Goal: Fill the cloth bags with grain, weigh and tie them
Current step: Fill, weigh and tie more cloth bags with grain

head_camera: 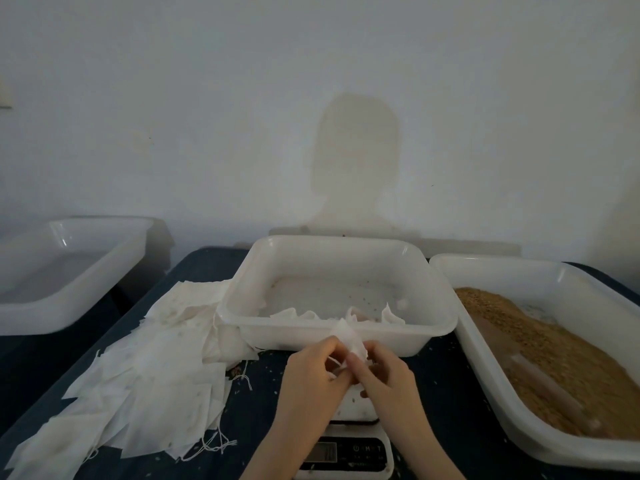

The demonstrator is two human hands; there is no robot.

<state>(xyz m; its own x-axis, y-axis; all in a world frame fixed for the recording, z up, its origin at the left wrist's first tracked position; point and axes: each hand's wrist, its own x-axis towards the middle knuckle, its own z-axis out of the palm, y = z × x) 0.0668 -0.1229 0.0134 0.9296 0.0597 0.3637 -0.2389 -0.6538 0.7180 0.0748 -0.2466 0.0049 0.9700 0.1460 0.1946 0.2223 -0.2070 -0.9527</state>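
Note:
Over the small white kitchen scale [349, 452], my left hand [311, 379] and my right hand [384, 379] meet around a small white cloth bag [348, 336]. Both pinch the bag's neck and its white string, and the bag's top sticks up between the fingers. A loose pile of empty white cloth bags [152, 382] with trailing strings lies on the dark table at the left. Brown grain [540, 355] fills the white tray [588, 455] on the right. The scale's platform is mostly hidden under my hands.
A white tray [332, 244] straight ahead holds a few tied bags along its near wall. Another white tray [79, 296] sits off to the far left on a separate surface. Stray grains dot the dark table [263, 403]. A pale wall rises behind.

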